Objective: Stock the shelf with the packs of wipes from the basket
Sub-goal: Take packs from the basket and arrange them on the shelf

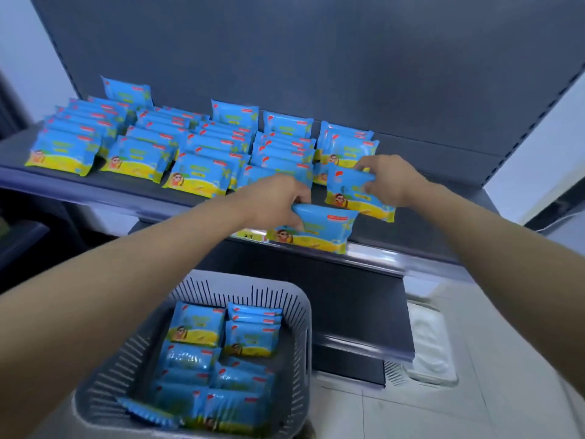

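Blue and yellow packs of wipes stand in several rows on the dark shelf. My left hand grips the top edge of one pack of wipes, held just in front of the shelf's front lip. My right hand pinches the top of another pack, which stands at the front of the right-most row. Below, a grey slatted basket holds several more packs.
The shelf's dark back panel rises behind the rows. Bare shelf surface lies to the right of the packs. A yellow price tag sits on the front rail. A lower shelf and pale tiled floor lie below.
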